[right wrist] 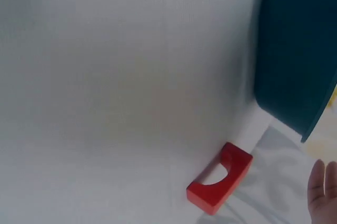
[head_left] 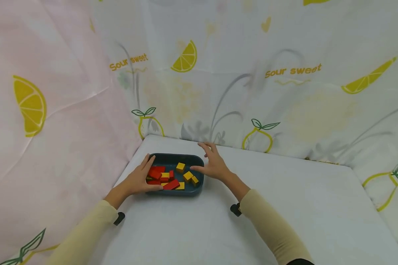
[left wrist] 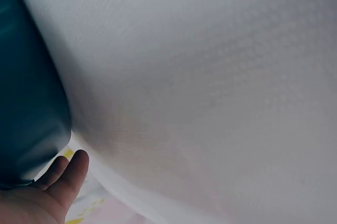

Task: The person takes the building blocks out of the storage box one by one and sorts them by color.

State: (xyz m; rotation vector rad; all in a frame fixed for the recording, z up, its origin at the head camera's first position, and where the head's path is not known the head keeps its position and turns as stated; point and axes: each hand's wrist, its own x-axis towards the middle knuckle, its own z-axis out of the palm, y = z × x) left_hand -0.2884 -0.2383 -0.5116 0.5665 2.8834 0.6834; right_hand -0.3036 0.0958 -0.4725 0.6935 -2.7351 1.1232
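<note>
Finding tray (head_left: pixel 174 193) of loose blocks (head_left: pixel 180 168) at ten o'clock on the desk (head_left: pixel 268 206); spreading left hand (head_left: pixel 137 180) fingers wide at its nine o'clock end, right hand (head_left: pixel 216 165) fingers wide at three; possibly risking spilling through tipping from uneven pressing.

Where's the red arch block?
Red arch block: low in right wrist view, right of centre, on the white table outside the blue tray, image-left of the right hand.
</note>
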